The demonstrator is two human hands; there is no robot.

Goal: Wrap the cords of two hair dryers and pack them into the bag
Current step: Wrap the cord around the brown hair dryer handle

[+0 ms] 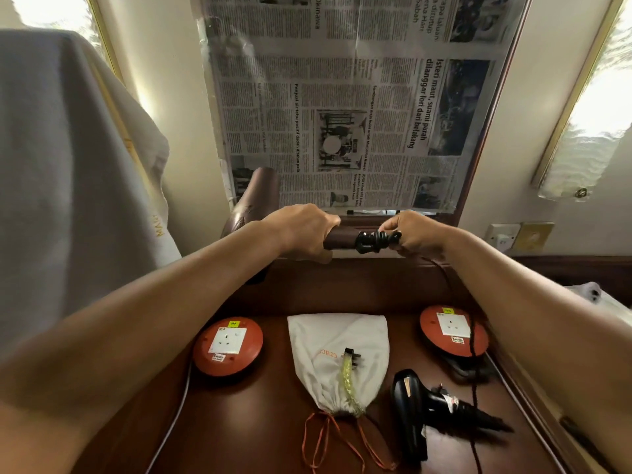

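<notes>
I hold a brown hair dryer (260, 196) up in front of the mirror. My left hand (301, 229) grips its handle. My right hand (415, 234) pinches the black cord (372, 241), which is coiled in a few turns around the handle's end. The rest of that cord hangs down at the right over the table. A black hair dryer (415, 408) lies on the table at the right front. A white drawstring bag (338, 357) lies flat in the middle, with a black plug (352, 359) and a yellowish cord resting on it.
Two round orange socket reels (227, 347) (453, 331) sit left and right of the bag on the dark wooden table (260, 419). Newspaper (342, 97) covers the mirror behind. A grey cloth (68, 165) hangs at the left. The bag's orange drawstrings (321, 439) trail toward me.
</notes>
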